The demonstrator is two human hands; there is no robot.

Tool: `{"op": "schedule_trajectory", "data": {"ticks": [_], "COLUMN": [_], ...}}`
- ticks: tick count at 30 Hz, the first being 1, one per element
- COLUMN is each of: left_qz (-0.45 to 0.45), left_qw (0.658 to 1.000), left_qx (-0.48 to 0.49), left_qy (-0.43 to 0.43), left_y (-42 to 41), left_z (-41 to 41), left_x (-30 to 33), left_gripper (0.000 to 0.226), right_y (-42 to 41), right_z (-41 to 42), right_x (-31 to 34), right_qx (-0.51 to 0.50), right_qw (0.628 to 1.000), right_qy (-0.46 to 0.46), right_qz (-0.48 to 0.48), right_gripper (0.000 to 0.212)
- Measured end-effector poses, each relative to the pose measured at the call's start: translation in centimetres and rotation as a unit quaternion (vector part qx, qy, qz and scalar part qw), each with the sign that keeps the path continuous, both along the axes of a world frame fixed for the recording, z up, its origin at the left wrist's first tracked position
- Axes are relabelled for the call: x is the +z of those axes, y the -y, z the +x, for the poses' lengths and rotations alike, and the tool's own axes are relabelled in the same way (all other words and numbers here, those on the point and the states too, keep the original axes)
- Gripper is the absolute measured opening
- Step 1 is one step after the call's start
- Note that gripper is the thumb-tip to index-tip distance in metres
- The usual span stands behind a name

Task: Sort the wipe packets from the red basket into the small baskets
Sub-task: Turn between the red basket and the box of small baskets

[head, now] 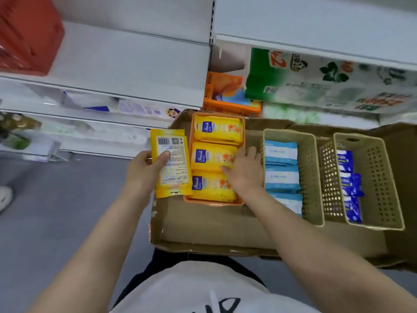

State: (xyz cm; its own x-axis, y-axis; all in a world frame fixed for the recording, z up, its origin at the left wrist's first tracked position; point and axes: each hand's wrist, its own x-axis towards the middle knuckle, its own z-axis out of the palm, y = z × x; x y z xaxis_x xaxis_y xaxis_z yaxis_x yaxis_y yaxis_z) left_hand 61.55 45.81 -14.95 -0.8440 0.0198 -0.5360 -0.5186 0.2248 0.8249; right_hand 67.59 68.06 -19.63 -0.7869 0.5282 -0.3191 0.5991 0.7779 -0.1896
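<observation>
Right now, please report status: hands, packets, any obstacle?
Left hand grips yellow packet, back side up. Right hand presses packets in orange basket. Nothing blocking.

The brand word "Iwash" is printed in white script on a blue patch on each of the three yellow packets (215,158) lying in the orange basket (243,141). A barcode and a QR code are seen on the back of the yellow packet (172,168) held beside that basket; the small print under them cannot be read. Red characters on the green-and-white pack (316,80) on the shelf are too blurred to be read.
</observation>
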Motion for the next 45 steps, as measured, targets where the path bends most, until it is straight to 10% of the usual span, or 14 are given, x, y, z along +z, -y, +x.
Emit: {"op": "schedule_trajectory", "data": {"ticks": [5, 13, 16, 19, 28, 33, 39, 45], "left_qz": [0.02, 0.101, 0.129, 0.157, -0.044, 0.114, 0.306, 0.229], "left_qw": [0.999, 0.99, 0.986, 0.983, 0.991, 0.988, 0.905, 0.928], "left_qx": [0.007, -0.026, -0.053, -0.061, -0.049, -0.092, -0.157, -0.181], "left_qy": [0.034, 0.096, 0.088, 0.079, -0.12, 0.046, 0.252, 0.23], "left_y": [-0.5, -1.8, -2.9, -4.2, -6.2, -5.8, -3.6, -3.2], "left_z": [0.9, 1.0, 1.1, 1.3, 0.7, 0.1, -0.8, -1.7], "left_x": [-1.1, -1.5, -1.3, -0.9, 0.0, 1.4, 2.9, 2.2], "left_gripper": [0.031, 0.028, 0.027, 0.026, 0.036, 0.076, 0.04, 0.053], "right_y": [-0.6, 0.0, 1.2, 0.7, 1.8, 1.6, -1.1, -2.7], "right_z": [-0.8, -2.1, -1.6, -0.9, -0.7, -1.0, -1.7, -2.3], "right_x": [-0.9, 2.4, 5.1, 6.1, 5.8, 6.6, 6.2, 5.7], "right_qx": [0.147, 0.026, -0.147, -0.204, -0.172, -0.186, -0.024, -0.089], "right_qw": [0.988, 0.963, 0.807, 0.685, 0.76, 0.72, 0.867, 0.808], "right_qy": [-0.027, -0.135, -0.054, 0.005, -0.115, -0.084, -0.135, -0.08], "right_qz": [-0.048, -0.234, -0.569, -0.7, -0.617, -0.663, -0.478, -0.576], "right_gripper": [0.052, 0.036, 0.032, 0.036, 0.026, 0.032, 0.072, 0.055]}}
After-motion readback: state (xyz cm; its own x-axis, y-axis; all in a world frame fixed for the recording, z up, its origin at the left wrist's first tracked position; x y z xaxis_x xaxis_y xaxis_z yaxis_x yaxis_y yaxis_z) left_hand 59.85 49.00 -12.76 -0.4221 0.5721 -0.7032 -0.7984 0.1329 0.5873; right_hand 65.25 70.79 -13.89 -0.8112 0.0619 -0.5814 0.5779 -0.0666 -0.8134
